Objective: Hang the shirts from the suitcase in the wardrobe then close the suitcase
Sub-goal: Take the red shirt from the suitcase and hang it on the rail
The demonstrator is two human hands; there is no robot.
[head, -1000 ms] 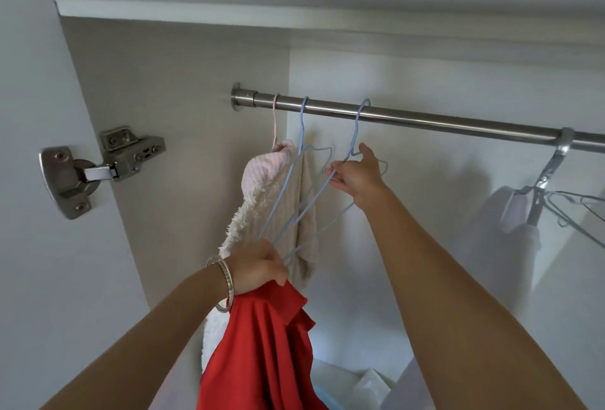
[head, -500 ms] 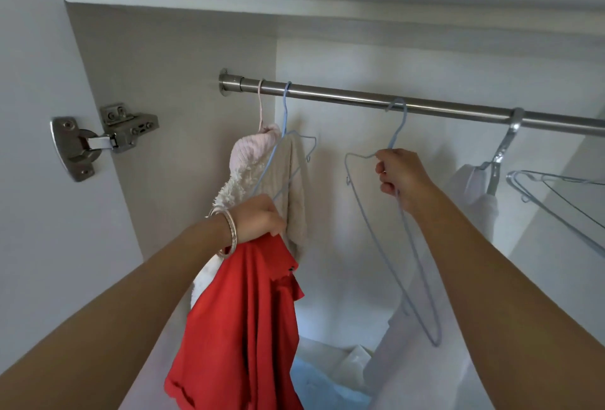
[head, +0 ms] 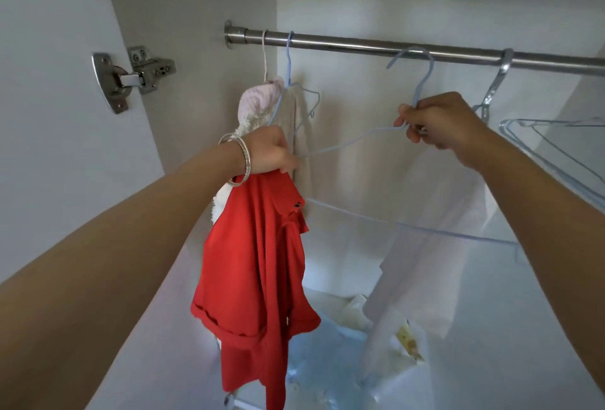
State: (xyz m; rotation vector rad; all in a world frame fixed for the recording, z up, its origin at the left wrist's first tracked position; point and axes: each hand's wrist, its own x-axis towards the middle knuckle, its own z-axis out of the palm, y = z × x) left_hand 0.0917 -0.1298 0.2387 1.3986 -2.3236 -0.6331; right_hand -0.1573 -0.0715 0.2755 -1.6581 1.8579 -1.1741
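A red shirt [head: 255, 265] hangs from my left hand [head: 270, 151], which grips its collar in a fist below the steel wardrobe rail [head: 360, 44]. My right hand [head: 438, 123] pinches the neck of a light blue wire hanger [head: 360, 136]. Its hook sits just in front of and below the rail, and I cannot tell whether it touches. The hanger's left end reaches to my left hand's fingers. The suitcase is out of view.
A pink fluffy garment [head: 258, 105] and a beige one [head: 301, 134] hang at the rail's left end. A white garment [head: 438, 219] hangs right of centre, with empty wire hangers [head: 556, 141] further right. Bags and cloth [head: 347, 344] lie on the wardrobe floor. A door hinge [head: 131, 77] sits left.
My right hand has slid the blue hanger right along the rail and swung it flat toward my left hand. The red shirt stays in my left hand; the view has tilted down.
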